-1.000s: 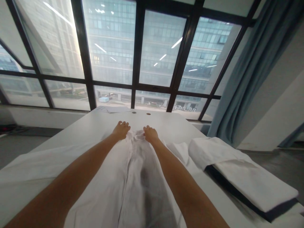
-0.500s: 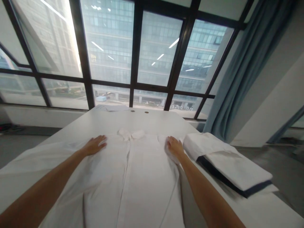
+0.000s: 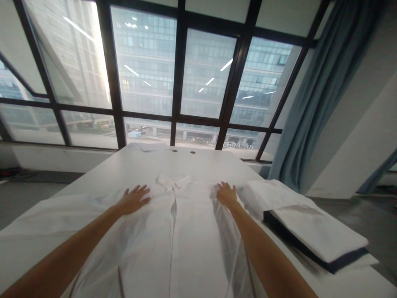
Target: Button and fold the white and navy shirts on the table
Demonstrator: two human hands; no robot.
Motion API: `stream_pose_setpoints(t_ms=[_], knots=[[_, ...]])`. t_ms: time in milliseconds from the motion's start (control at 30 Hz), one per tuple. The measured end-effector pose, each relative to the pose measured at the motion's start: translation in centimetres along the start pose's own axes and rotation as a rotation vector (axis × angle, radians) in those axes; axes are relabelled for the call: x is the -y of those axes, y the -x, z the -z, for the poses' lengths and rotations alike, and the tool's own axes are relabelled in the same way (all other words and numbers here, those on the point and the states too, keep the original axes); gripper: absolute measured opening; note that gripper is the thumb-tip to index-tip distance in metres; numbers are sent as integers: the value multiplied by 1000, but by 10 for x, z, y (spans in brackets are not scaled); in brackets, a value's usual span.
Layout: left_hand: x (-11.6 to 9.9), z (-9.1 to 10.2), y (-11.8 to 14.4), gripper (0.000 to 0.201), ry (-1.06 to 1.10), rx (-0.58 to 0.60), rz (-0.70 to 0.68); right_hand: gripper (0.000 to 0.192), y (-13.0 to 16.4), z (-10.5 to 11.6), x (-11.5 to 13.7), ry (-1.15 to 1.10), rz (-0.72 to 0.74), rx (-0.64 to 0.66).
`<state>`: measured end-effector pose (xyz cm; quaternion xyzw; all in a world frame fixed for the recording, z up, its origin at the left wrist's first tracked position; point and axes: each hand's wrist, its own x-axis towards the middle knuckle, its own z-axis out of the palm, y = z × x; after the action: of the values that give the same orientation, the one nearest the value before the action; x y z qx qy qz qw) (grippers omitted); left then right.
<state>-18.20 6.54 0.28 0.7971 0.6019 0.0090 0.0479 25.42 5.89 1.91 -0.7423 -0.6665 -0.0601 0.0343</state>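
Note:
A white shirt [image 3: 192, 231] lies front up on a white table, its collar [image 3: 173, 182] at the far end and its front placket running down the middle. My left hand [image 3: 133, 200] rests flat on the shirt left of the collar, fingers spread. Over on the other shoulder, my right hand [image 3: 226, 194] touches the cloth with its fingers apart and slightly bent. Both forearms reach in from the bottom corners. The fabric is creased below both hands, and a sleeve spreads out to the left.
To the right lies a folded stack of white cloth [image 3: 316, 227] with a dark navy edge. Papers [image 3: 151, 146] lie at the far end of the table [image 3: 204, 163]. Behind stand dark-framed windows [image 3: 204, 74] and a blue curtain [image 3: 313, 111].
My left hand has moved inward, toward the collar, and its fingers are more spread. My right hand's fingers have opened out. The shirt is pulled into more folds at right. The view has shifted slightly.

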Motion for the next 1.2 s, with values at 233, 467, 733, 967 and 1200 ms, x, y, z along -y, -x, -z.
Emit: stream_pose_setpoints(t_ms=[233, 467, 733, 967, 1200], knots=[[-51, 6, -51, 77, 18, 33, -51, 57, -12, 0, 94, -183, 318, 75], [-58, -9, -94, 91, 15, -19, -45, 65, -62, -23, 115, -203, 296, 150], [-81, -5, -89, 65, -30, -249, -23, 59, -63, -12, 123, -115, 311, -35], [-87, -20, -11, 56, 23, -100, -298, 43, 30, 4, 137, -227, 440, -85], [-114, -15, 24, 51, 20, -55, -292, 38, 70, 16, 120, -179, 467, 17]])
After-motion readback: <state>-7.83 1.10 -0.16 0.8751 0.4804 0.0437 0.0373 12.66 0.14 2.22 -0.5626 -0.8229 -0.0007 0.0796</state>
